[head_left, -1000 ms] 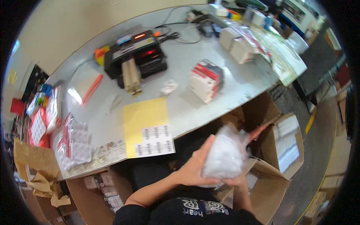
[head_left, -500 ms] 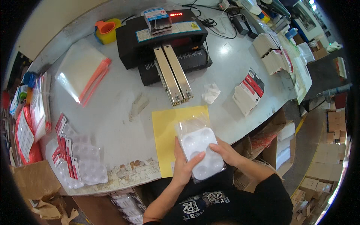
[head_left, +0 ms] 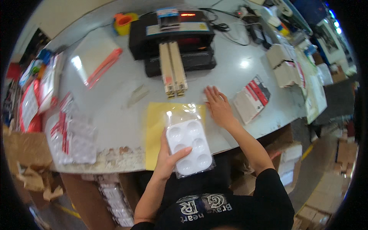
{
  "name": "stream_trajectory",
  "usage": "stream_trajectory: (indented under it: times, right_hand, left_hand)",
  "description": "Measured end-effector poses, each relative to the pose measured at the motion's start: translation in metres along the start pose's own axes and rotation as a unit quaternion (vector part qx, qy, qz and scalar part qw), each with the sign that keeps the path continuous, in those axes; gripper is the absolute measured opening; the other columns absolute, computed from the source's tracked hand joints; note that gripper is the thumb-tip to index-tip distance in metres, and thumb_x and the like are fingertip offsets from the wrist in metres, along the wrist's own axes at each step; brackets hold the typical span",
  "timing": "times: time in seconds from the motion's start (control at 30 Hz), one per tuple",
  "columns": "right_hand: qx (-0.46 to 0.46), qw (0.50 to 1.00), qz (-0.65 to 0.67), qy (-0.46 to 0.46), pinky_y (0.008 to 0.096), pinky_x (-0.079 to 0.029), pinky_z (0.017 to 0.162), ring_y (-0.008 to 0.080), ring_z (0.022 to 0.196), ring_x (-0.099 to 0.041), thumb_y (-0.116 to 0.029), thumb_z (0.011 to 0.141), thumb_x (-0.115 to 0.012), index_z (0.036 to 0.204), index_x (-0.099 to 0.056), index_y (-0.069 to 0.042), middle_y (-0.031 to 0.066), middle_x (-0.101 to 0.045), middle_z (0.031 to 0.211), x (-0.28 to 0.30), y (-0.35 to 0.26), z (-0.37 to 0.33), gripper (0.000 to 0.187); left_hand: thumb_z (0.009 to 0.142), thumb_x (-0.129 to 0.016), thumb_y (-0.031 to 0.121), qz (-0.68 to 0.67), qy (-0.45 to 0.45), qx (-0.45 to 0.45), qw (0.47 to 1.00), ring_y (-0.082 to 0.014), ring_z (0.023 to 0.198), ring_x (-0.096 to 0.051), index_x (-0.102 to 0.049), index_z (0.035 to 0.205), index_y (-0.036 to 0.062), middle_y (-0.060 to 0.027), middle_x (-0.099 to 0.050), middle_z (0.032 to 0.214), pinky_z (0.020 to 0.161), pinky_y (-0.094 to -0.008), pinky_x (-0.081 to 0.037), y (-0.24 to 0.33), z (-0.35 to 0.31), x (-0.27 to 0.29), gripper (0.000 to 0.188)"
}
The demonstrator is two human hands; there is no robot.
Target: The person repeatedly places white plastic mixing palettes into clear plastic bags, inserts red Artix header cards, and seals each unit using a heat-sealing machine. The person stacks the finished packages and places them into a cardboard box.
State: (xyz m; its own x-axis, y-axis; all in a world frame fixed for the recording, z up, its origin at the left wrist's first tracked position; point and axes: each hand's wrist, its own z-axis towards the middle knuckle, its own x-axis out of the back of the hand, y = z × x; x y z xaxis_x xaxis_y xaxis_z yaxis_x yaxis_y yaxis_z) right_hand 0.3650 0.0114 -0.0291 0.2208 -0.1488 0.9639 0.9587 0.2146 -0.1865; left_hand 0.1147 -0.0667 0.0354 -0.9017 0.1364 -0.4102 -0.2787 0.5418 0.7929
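In the head view, a white palette tray [head_left: 189, 147] with round wells, wrapped in a clear bag, is held by the left hand [head_left: 168, 161] over the near edge of the grey table [head_left: 115, 115], partly above a yellow sheet [head_left: 157, 122]. The fingers are closed around its lower left side, the thumb lying across the top. The right hand [head_left: 217, 107] is laid open and flat on the table, just beside the yellow sheet and near a black machine [head_left: 172, 42]; nothing is gripped by it.
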Motion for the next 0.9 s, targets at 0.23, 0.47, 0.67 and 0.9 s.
stream_trajectory:
  times: [0.23,0.47,0.67,0.9]
  right_hand:
    - [0.021,0.997,0.012,0.07,0.0396,-0.036,0.103,0.0299,0.128,-0.043,-0.004,0.089,-0.048,0.128,-0.049,-0.003,0.0145,-0.05,0.134,-0.039,0.014,0.0,0.039]
    - [-0.12,0.96,0.084,0.238,0.0377,-0.05,0.072,0.0347,0.087,-0.063,0.002,0.085,-0.053,0.107,-0.059,-0.003,0.0179,-0.065,0.097,0.008,0.024,0.012,0.024]
    - [-0.18,0.952,0.09,0.23,0.039,-0.046,0.06,0.0389,0.072,-0.06,-0.004,0.092,-0.049,0.099,-0.056,-0.002,0.0205,-0.061,0.078,0.014,0.03,0.036,0.01]
    - [-0.121,0.964,0.151,0.183,0.0372,-0.045,0.058,0.0351,0.062,-0.059,-0.014,0.093,-0.053,0.096,-0.061,-0.003,0.0193,-0.062,0.076,0.01,0.01,0.061,0.013]
  left_hand:
    - [0.081,-0.067,0.034,0.162,0.075,-0.106,0.978,-0.0301,0.137,-0.023,-0.019,0.143,-0.0044,-0.0222,-0.024,0.146,0.11,-0.0413,-0.019,0.023,-0.012,0.011,0.087]
    - [0.086,-0.061,0.024,0.219,0.149,-0.219,0.939,-0.0244,0.128,-0.038,-0.035,0.136,0.0004,-0.0183,-0.035,0.143,0.099,-0.037,-0.033,0.036,-0.004,0.031,0.061]
    - [0.084,-0.063,0.02,0.259,0.142,-0.242,0.924,-0.0255,0.12,-0.045,-0.045,0.129,0.0015,-0.0194,-0.039,0.139,0.088,-0.0347,-0.041,0.04,0.008,0.033,0.052]
    - [0.085,-0.062,0.018,0.304,0.149,-0.237,0.91,-0.0215,0.101,-0.055,-0.053,0.115,0.0013,-0.015,-0.053,0.118,0.075,-0.0307,-0.044,0.041,0.012,0.031,0.035]
